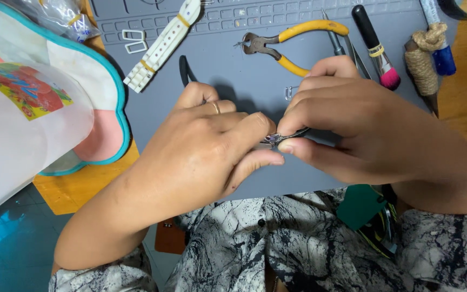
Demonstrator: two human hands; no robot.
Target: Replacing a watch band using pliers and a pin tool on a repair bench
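Small metal piece sits pinched between both hands over the grey mat, long axis roughly level, tilting up toward the right hand. Left hand grips its near end; right thumb and forefinger clamp the far end. Yellow-handled nippers lie beyond, well apart.

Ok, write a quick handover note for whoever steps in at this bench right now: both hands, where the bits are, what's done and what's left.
Left hand: thumb and fingers pinch a small silvery metal piece; a ring sits on one finger.
Right hand: pinches the same piece from the other side, in a close grip above the grey work mat.
On the mat: yellow-handled end-cutting pliers, white ridged watch strap, pink-tipped black brush, all lying apart from the hands.
Done: the piece is picked up and held by both hands.
Left: cannot be told; the fingers hide the piece.
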